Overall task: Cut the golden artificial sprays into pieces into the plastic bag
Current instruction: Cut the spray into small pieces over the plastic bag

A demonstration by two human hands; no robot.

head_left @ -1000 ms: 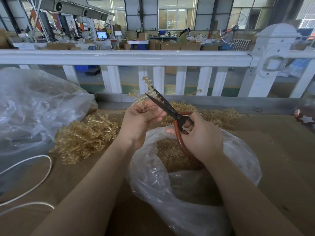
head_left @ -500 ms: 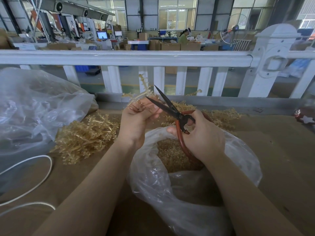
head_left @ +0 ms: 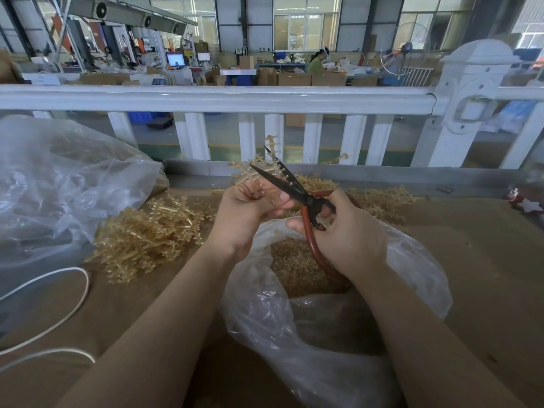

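My left hand (head_left: 245,212) grips a golden spray (head_left: 250,172) whose branches stick up past the fingers. My right hand (head_left: 348,234) holds black scissors (head_left: 287,182) by their red-brown loop handles. The blades are spread apart around one upright branch of the spray. Both hands hover over the mouth of a clear plastic bag (head_left: 312,343) with cut golden pieces (head_left: 291,266) inside. A heap of uncut golden sprays (head_left: 147,234) lies on the brown table to the left.
More golden sprays (head_left: 382,198) lie behind my right hand. A large crumpled clear bag (head_left: 59,184) fills the left. A white cord (head_left: 53,304) loops at the near left. A white railing (head_left: 223,98) borders the table's far edge. A small star ornament (head_left: 527,203) sits far right.
The scissor blades went from nearly shut to spread wide and now stand around an upright branch. My left hand turned the spray slightly.
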